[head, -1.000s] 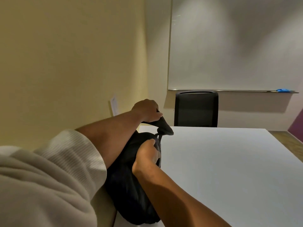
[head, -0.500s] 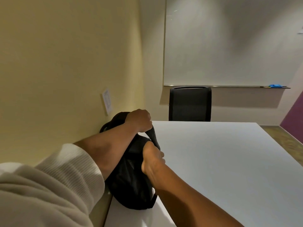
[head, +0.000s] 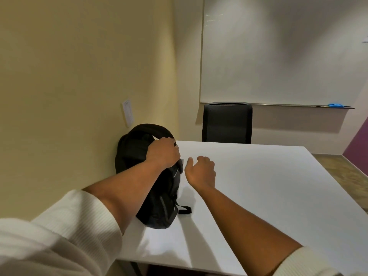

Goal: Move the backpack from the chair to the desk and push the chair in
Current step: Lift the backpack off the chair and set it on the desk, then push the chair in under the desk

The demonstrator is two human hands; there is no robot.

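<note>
The black backpack [head: 139, 156] stands upright on the left edge of the white desk [head: 258, 186], leaning against the yellow wall. My left hand [head: 163, 152] rests on its top and front, fingers curled over the fabric. My right hand [head: 201, 170] hovers just right of the bag, above the desk, loosely curled and holding nothing. A short strap end [head: 185, 210] lies on the desk beside the bag's base. The chair the backpack came from is out of view.
A black mesh chair [head: 227, 122] stands at the desk's far end under a whiteboard [head: 278, 50]. A blue eraser [head: 336, 105] lies on the whiteboard ledge. A wall plate [head: 127, 112] sits on the yellow wall above the bag.
The backpack went from being carried at the desk's edge to standing on the desk against the wall. My right hand let go of its strap and drew away to the right.
</note>
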